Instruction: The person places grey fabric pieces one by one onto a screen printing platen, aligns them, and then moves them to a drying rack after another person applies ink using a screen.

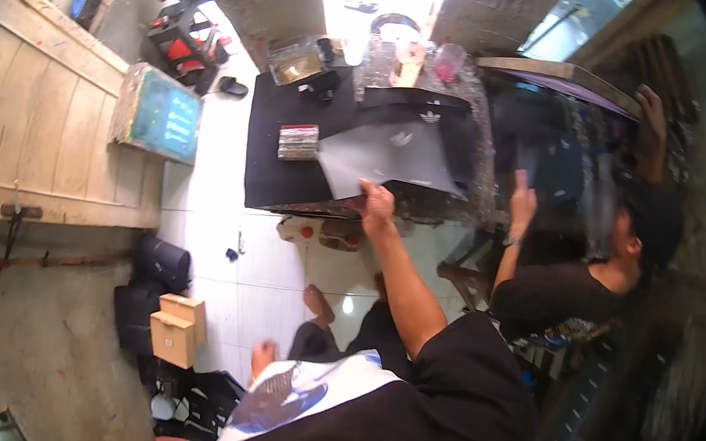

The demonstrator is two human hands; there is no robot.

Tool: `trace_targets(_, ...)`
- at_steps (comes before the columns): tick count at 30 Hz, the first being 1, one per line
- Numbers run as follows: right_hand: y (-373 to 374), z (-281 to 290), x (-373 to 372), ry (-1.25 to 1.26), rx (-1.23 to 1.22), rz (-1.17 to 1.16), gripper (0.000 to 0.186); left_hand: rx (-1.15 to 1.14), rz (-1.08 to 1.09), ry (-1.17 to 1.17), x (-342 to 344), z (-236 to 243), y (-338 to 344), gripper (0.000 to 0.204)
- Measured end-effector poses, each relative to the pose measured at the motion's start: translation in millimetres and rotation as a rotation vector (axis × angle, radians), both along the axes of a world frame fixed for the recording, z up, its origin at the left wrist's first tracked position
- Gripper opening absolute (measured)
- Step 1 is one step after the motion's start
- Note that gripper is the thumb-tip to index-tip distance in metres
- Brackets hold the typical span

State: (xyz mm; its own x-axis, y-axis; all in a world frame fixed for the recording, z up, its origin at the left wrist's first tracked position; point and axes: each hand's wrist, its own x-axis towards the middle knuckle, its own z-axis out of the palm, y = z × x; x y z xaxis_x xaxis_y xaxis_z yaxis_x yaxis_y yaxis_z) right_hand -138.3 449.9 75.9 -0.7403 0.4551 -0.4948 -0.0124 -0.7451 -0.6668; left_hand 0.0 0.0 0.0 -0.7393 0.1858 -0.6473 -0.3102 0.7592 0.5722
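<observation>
Work area: small rm w/ white tiled floor (216,226), pale wooden plank panelling (42,129) on lt, and speckled grey-brown stone-like tabletop (483,184) at ctr. Matte black flat mat (266,176) covers lt part of tabletop.

Rt hand (378,206): fingers closed, pinching near edge of thin grey flat sheet (365,156) w/ white emblem. Sheet pos.: over near-ctr of tabletop, partly overlapping black flat sheet (453,125) w/ similar white emblem, located just behind. Lt hand: out of view; state cannot be told.

Adj. items: small rectangular red-topped block (298,143) on mat, just lt of grey sheet. Far side: clear plastic tub (299,64) w/ yellowish contents; pale tan cylindrical container (408,64); translucent pink cup (449,62).

Rt side: co-worker in dark shirt (551,293) & black cap (653,218); one hand (651,109) at rt end of wooden-edged frame (565,72), other hand (523,202) raised near tabletop.

Floor, lt: two brown cardboard boxes (173,338).
</observation>
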Motion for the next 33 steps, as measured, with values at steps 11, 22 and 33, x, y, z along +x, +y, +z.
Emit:
trace_targets(11, -57, 218, 126, -0.008, 0.44, 0.735, 0.011, 1.436, 0.415, -1.044, -163, 113, 124, 0.066)
trace_targets(22, -68, 234, 110, -0.112, 0.758, 1.019, 0.014, 1.239, 0.428, -0.841, -199, 123, 86, 0.028)
trace_targets(33, -145, 275, -21, -0.001, 1.715, 1.937, 0.038, 0.72, -0.521, 0.732, -220, 283, 120, 0.09)
